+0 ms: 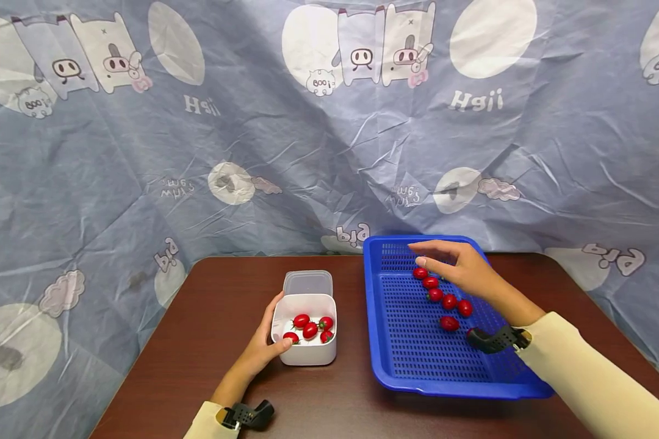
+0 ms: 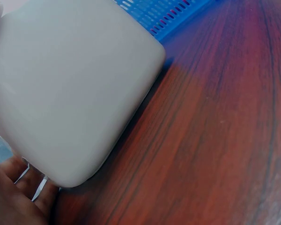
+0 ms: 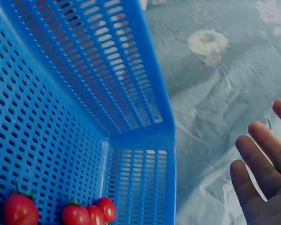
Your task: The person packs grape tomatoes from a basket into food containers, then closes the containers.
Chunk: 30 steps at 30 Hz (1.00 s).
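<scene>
My left hand (image 1: 259,349) grips a square white plastic container (image 1: 310,356) at its left side, thumb at the front rim and fingers along the far side. Inside lie several red cherry tomatoes (image 1: 310,330) with green stems. In the left wrist view the container's plain wall (image 2: 79,89) fills much of the picture. Over the blue perforated basket (image 1: 371,317) hovers my right hand (image 1: 467,268), fingers extended and holding nothing. Several more cherry tomatoes (image 1: 449,301) lie on the basket's floor below it; the right forearm covers part of the basket.
A translucent lid (image 1: 308,283) lies just behind the white container. Both stand on a dark brown wooden table (image 1: 208,317), left of the basket. A grey-blue cartoon-print cloth (image 1: 285,152) hangs behind the table. Each wrist wears a black strap (image 1: 494,339).
</scene>
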Available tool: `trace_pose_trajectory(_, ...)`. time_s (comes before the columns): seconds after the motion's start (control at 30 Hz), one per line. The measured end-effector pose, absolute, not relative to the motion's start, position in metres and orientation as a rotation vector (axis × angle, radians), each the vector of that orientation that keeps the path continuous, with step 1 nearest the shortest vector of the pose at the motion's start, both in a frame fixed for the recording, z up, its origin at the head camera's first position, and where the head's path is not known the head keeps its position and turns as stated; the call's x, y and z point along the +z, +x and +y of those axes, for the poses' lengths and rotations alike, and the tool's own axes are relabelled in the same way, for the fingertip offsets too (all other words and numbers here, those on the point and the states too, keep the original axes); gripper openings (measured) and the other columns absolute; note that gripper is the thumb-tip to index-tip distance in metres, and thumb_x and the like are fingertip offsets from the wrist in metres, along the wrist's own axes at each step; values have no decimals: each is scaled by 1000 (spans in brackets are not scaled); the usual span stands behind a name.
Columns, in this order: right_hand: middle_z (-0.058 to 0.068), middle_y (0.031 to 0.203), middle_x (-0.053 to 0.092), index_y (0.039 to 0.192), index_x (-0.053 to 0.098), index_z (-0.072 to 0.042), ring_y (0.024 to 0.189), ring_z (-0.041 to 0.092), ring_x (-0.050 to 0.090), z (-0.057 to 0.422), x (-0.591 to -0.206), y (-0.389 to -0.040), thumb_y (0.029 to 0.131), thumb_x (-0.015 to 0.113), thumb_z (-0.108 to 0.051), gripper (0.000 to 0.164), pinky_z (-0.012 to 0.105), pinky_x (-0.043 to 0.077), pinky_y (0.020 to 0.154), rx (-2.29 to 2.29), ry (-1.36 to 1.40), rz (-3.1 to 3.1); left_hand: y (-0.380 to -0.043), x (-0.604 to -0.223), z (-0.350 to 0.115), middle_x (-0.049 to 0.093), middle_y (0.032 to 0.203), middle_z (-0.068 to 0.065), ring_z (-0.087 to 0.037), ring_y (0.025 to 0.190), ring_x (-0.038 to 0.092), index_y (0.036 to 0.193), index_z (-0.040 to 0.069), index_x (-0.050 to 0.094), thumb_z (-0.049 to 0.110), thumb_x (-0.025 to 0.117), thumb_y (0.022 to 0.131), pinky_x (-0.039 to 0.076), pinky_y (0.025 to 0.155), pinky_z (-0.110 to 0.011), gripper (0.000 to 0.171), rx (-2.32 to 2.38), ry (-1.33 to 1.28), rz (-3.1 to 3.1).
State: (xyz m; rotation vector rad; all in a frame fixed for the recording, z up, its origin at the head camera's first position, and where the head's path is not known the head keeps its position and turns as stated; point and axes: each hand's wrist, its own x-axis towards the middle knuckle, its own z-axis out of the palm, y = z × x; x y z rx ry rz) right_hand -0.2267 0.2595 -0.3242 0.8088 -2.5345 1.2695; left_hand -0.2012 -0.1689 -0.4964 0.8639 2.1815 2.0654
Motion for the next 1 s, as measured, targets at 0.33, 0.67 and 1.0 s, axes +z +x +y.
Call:
trace_pose_trajectory(0.33,8,121,66,125,63,0,111,15,62,293,-326,-224,96,58,-10,30,17,46,89,1519,737,-2353,-200,-496,-171,26,152,-15,-39,133,28,155,17,12,11,64,83,30,104,-55,89,2072,877,2182)
trace_pose_trajectory(0.67,15,121,64,127,51,16,113,21,61,326,-332,-224,99,48,-1,33,25,49,90,1818,780,-2110,-198,-496,-171,25,152,-17,-42,133,27,155,17,12,8,63,83,31,105,-50,88,2081,877,2183)
trace_pose_trajectory(1.0,12,121,65,129,41,24,113,22,62,364,-339,-222,100,43,3,36,29,49,91,2034,765,-1945,-199,-498,-166,24,153,-13,-39,134,27,155,21,13,10,63,83,26,106,-54,88,2072,877,2198)
